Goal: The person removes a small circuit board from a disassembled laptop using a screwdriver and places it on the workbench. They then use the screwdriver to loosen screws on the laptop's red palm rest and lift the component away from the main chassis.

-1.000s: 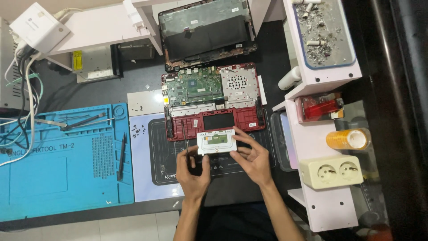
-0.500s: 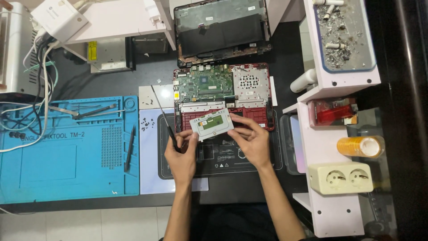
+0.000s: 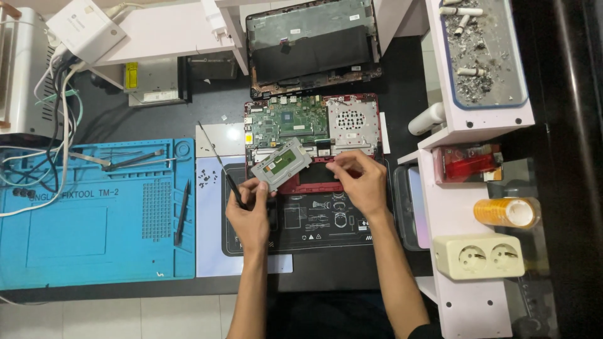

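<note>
- At the middle of the dark table [image 3: 402, 69], an opened red laptop base [image 3: 312, 141] lies with its green circuit board [image 3: 282, 119] and silver fan plate [image 3: 352, 120] exposed.
- Its removed black bottom cover [image 3: 312, 44] rests just beyond it, so the opening-up looks done.
- The left hand [image 3: 249, 213] is clenched around a thin black-handled tool [image 3: 233, 186] and also pinches the lower corner of a grey rectangular touchpad module [image 3: 281, 163], which is tilted and lifted clear of the base.
- The right hand [image 3: 358, 182] is curled over the red palm-rest area, fingertips touching the base; whether it pinches anything cannot be told.
- Judging by this, the touchpad is already free, while the board and fan remain in place.
- A blue silicone work mat [image 3: 94, 213] lies to the left, with loose small screws [image 3: 206, 179] near it.
</note>
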